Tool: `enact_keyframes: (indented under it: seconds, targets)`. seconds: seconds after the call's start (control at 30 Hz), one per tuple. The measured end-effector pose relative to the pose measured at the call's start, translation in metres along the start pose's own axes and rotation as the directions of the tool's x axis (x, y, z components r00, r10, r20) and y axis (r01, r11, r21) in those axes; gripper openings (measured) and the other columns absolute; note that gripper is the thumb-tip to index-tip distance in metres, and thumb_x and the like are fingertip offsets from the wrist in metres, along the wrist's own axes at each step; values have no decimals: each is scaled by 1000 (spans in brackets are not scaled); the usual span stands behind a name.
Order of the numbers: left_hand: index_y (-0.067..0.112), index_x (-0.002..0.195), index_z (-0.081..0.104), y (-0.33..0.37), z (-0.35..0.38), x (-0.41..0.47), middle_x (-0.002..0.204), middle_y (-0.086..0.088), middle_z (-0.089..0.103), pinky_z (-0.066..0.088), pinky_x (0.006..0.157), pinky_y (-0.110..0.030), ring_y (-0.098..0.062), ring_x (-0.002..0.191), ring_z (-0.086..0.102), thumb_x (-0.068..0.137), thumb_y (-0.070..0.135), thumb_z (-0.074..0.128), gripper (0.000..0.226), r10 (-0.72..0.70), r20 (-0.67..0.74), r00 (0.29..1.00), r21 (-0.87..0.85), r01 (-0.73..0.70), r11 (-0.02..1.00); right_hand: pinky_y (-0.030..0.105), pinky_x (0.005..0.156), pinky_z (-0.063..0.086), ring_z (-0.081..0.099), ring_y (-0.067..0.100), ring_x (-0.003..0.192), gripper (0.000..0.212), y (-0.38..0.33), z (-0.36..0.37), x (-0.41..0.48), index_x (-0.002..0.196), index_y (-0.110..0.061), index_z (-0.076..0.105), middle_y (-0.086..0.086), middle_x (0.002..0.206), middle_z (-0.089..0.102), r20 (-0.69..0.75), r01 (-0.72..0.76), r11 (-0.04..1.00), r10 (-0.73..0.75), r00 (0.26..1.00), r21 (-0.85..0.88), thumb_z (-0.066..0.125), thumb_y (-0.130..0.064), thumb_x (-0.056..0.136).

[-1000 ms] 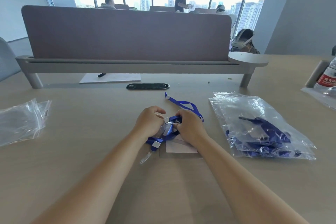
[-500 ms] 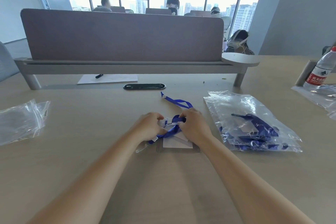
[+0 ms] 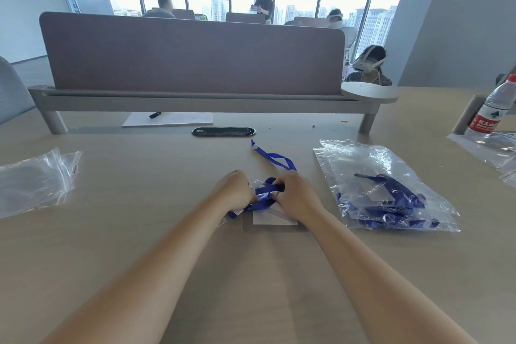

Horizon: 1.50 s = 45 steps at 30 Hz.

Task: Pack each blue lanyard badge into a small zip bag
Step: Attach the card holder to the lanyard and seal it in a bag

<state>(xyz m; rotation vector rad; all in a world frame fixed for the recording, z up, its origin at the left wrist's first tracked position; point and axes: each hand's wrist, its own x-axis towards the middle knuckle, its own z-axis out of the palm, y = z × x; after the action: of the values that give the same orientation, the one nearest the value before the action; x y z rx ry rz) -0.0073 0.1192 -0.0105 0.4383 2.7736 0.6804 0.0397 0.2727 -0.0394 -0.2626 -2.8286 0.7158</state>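
Blue lanyard strap (image 3: 266,190) bunched tighter than a second ago over badge card (image 3: 275,218) on tabletop (image 3: 139,232), left hand (image 3: 233,190) and right hand (image 3: 296,194) both in pinching grip on it, tail end (image 3: 275,158) loose behind; bundling nearly done, empty zip bags (image 3: 36,181) next.

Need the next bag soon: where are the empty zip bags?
Head view: the empty zip bags lie far left on the table, well left of the left hand.

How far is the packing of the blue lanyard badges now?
Done: filled zip bags lie stacked on the right. In hand: the left hand and right hand bunch one blue lanyard over its badge holder. Left: bagging it; empty bags wait on the left.
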Motion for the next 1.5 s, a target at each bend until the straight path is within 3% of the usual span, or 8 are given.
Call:
enact_keyframes:
  seconds: [0.1, 0.27, 0.4, 0.53, 0.8, 0.93, 1.1, 1.5]
  targets:
    - [-2, 85, 67, 2, 2, -1, 86, -21, 65, 56, 54, -38, -32, 65, 58, 81, 16, 67, 19, -15, 22, 1000, -18, 15, 1000, 26, 76, 36, 56, 21, 96, 15, 1, 0, 1, 98, -16, 72, -1, 103, 59, -8, -6, 1000, 6, 1000, 20, 71, -25, 86]
    - [-3, 96, 69, 4, 0, -2, 91, -19, 67, 46, 56, -30, -31, 70, 57, 86, 17, 62, 24, -15, 22, 1000, -1, 15, 1000, 27, 68, 37, 58, 21, 89, 9, -2, -1, 2, 93, -19, 70, 0, 97, 65, -7, -33, 997, 34, 999, 68, 69, -24, 85]
    - [8, 70, 61, -3, -8, -2, 64, -7, 55, 34, 48, -24, -22, 55, 46, 87, 21, 65, 22, -19, -32, 999, -162, 13, 987, 27, 60, 38, 59, 20, 78, 7, -11, -16, 2, 81, -23, 64, -2, 81, 65, -41, -45, 986, 52, 998, 159, 64, -20, 88]
    - [13, 81, 50, -10, -26, -4, 80, -7, 62, 40, 61, -30, -21, 70, 56, 94, 19, 60, 17, 7, -99, 995, -309, -37, 950, 27, 53, 39, 55, 16, 64, 24, -25, -38, 5, 72, -30, 67, -6, 70, 61, -66, -42, 984, 53, 996, 171, 57, -14, 87]
    - [16, 116, 49, -17, -58, -24, 113, -1, 55, 60, 67, -30, -12, 67, 73, 100, 7, 45, 19, -37, -269, 962, -524, -114, 844, 33, 69, 52, 63, 20, 83, 24, -61, -61, 8, 86, -22, 74, -2, 93, 70, -194, 54, 988, -26, 981, 143, 54, -11, 90]
    - [14, 108, 55, -30, -69, -38, 117, -4, 53, 59, 63, -25, -9, 57, 72, 99, 7, 45, 15, -86, -304, 949, -567, -108, 816, 31, 72, 53, 62, 21, 85, 20, -82, -67, 2, 100, -13, 73, 0, 96, 66, -145, 81, 988, -62, 987, 131, 53, -11, 94]
    - [8, 112, 56, -52, -82, -63, 122, -8, 54, 62, 72, -34, -15, 60, 70, 101, 14, 46, 16, -177, -340, 924, -628, -83, 774, 26, 54, 38, 47, 21, 51, 21, -112, -65, 2, 73, -16, 67, 4, 59, 57, -56, 75, 979, -65, 996, 189, 52, -12, 87]
    - [10, 108, 57, -106, -112, -90, 115, -8, 52, 59, 87, -44, -30, 81, 71, 98, 7, 46, 16, -228, -365, 903, -747, -137, 651, 27, 57, 43, 50, 15, 43, 12, -186, -40, 11, 84, -6, 65, 5, 59, 61, 48, 135, 946, -156, 987, 296, 58, -15, 83]
